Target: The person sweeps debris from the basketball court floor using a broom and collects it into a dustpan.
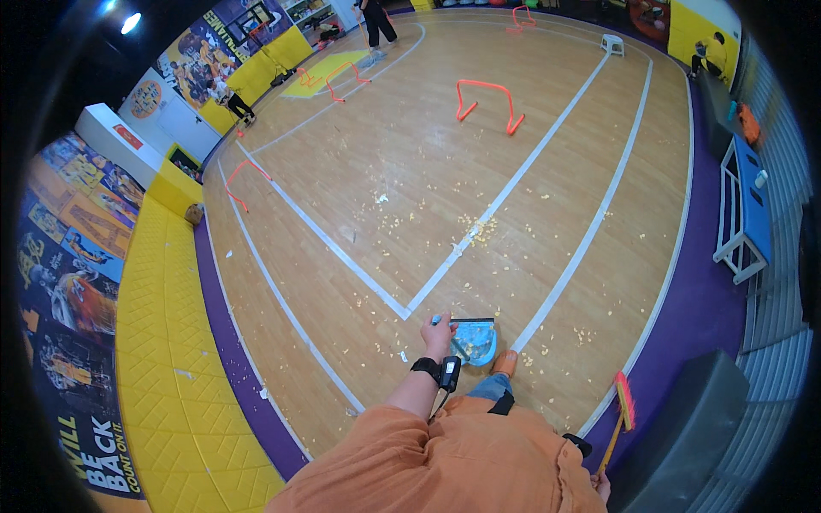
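Observation:
My left hand (437,336) is closed around the handle of a blue dustpan (480,346), whose dark front lip faces away from me. Pale scraps lie in the pan, which is close to the floor; whether it touches is unclear. Off to my right side, my right hand (601,488), partly cut by the sleeve and the picture's rim, grips the stick of a broom with red-pink bristles (624,403). The broom head is over the purple border strip. Small yellowish scraps (481,231) are strewn over the wood-look floor (436,160), thickest along a white line.
Orange hurdles (490,83) stand about the court. A blue-topped bench (750,192) and a dark padded block (689,423) line the right side; yellow wall padding (173,333) runs along the left. A white stool (612,45) and several people (375,22) are farther off.

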`<state>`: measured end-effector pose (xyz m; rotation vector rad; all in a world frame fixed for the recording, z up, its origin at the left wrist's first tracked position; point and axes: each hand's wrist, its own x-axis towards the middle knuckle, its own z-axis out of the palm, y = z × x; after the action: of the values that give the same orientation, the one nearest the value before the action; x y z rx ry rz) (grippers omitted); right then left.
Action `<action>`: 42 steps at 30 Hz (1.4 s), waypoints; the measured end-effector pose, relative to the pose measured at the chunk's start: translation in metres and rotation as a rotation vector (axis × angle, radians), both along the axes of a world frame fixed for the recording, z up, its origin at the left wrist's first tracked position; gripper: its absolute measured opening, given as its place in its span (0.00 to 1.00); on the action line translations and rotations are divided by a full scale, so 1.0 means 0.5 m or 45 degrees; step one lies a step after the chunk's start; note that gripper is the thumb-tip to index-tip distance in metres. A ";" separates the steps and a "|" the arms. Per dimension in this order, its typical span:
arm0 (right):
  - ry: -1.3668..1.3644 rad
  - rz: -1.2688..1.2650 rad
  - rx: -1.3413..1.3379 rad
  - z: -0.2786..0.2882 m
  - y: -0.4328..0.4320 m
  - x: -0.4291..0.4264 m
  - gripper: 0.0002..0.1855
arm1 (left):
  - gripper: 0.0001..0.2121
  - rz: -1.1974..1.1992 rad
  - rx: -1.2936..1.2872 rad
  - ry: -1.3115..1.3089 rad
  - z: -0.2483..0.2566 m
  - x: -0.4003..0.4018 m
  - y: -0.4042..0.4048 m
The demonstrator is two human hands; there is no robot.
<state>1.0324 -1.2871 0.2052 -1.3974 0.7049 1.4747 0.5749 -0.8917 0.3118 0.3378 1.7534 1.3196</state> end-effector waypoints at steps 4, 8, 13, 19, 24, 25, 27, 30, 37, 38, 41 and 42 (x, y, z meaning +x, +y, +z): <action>0.019 0.007 -0.023 -0.005 0.058 -0.005 0.14 | 0.15 0.017 -0.004 -0.042 -0.005 -0.003 0.039; 0.037 0.005 -0.040 -0.002 0.101 -0.012 0.14 | 0.11 0.003 -0.013 -0.070 0.001 0.002 0.070; 0.046 0.006 -0.037 0.004 0.152 -0.019 0.14 | 0.10 -0.027 -0.009 -0.121 -0.010 0.002 0.111; 0.048 -0.017 -0.028 0.019 0.193 -0.020 0.14 | 0.07 -0.053 -0.048 -0.146 -0.040 -0.005 0.155; 0.037 -0.002 -0.064 0.051 0.225 -0.039 0.13 | 0.07 -0.054 -0.081 -0.132 -0.048 -0.025 0.185; 0.018 0.041 -0.102 0.075 0.244 -0.049 0.13 | 0.07 -0.053 -0.097 -0.138 -0.049 -0.024 0.192; -0.014 0.121 -0.182 0.116 0.288 -0.081 0.11 | 0.08 -0.085 -0.103 -0.144 -0.051 -0.025 0.208; -0.014 0.174 -0.122 0.147 0.331 -0.111 0.13 | 0.09 -0.133 -0.071 -0.161 -0.056 -0.018 0.232; -0.001 0.310 -0.071 0.351 0.463 -0.145 0.04 | 0.05 -0.137 -0.051 -0.196 -0.083 -0.051 0.256; 0.040 0.254 0.002 0.365 0.461 -0.134 0.05 | 0.06 -0.133 -0.073 -0.211 -0.087 -0.057 0.255; 0.042 0.105 0.100 0.409 0.478 -0.118 0.05 | 0.10 -0.149 -0.108 -0.173 -0.077 -0.043 0.259; 0.017 0.055 0.133 0.423 0.489 -0.119 0.05 | 0.10 -0.156 -0.122 -0.156 -0.070 -0.037 0.262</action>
<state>0.9730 -1.0425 0.4166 -1.3313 0.6011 1.5339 0.5562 -0.7609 0.2767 0.2998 1.6602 1.1418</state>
